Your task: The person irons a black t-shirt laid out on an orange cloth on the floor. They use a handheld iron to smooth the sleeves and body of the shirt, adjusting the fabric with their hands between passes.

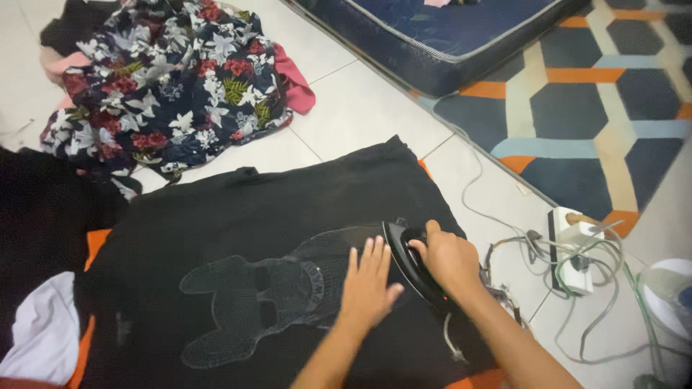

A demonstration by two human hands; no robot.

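A black shirt [238, 223] with a grey outlined dog print [267, 295] lies spread flat on the floor over an orange cloth. My left hand [369, 282] rests flat on the shirt, fingers apart, beside the print's right edge. My right hand [450, 256] grips the handle of a black clothes iron [411, 263], which sits on the shirt just right of my left hand.
A floral garment [173, 86] and a pink cloth lie at the back left. A power strip [573, 248] with tangled cables sits on the tiles at right. A patterned rug [591, 108] and a dark mattress [447, 36] lie beyond. White cloth lies at lower left.
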